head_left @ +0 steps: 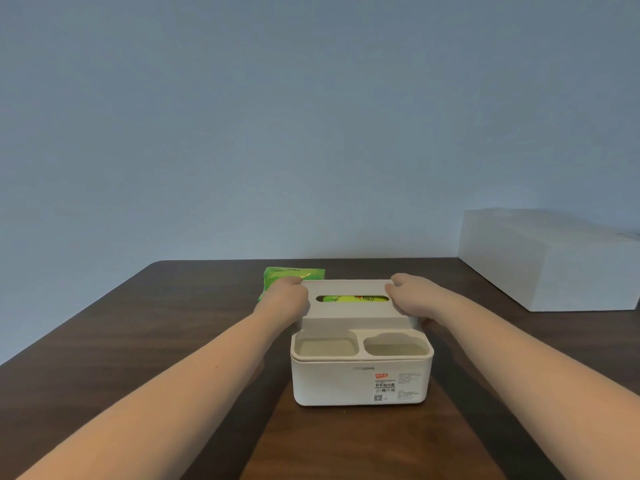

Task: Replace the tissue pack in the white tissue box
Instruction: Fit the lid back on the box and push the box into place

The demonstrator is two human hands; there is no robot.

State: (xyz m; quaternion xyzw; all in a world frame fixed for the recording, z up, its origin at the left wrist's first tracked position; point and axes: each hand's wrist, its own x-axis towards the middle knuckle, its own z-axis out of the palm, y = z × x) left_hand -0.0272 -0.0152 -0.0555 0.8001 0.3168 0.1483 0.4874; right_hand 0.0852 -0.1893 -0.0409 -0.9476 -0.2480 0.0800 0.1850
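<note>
The white tissue box (360, 379) stands on the dark wooden table, with two open cups at its front and a raised lid (351, 310) at the back. Through the lid's slot a green and yellow tissue pack (353, 298) shows inside. My left hand (287, 294) grips the lid's left end and my right hand (407, 294) grips its right end, fingers curled over the edges. A second green tissue pack (294, 273) lies on the table behind the box at the left, partly hidden by my left hand.
A large white carton (550, 261) sits at the back right of the table (138, 341). The blue-grey wall rises just behind the table's far edge. The table's left edge runs diagonally towards me.
</note>
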